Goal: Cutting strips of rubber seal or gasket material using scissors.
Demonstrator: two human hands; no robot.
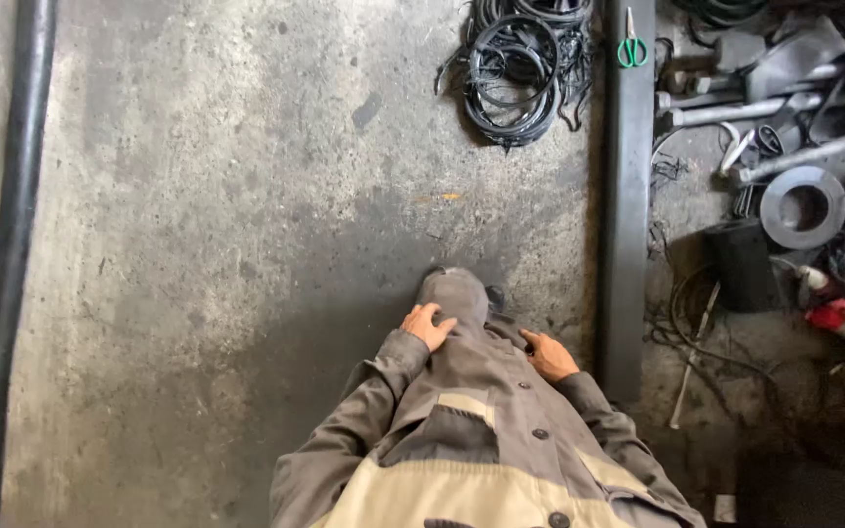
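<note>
I see my left hand [428, 325] and right hand [548, 356] resting flat, fingers loosely spread and gripping nothing, on my grey trousers [457, 303] above the concrete floor [227, 244].

No labels, signs or screens show here. The only likely package is a crumpled red and white wrapper or pouch [838, 315] lying among the dark clutter at the right edge; what kind it is cannot be told
</note>
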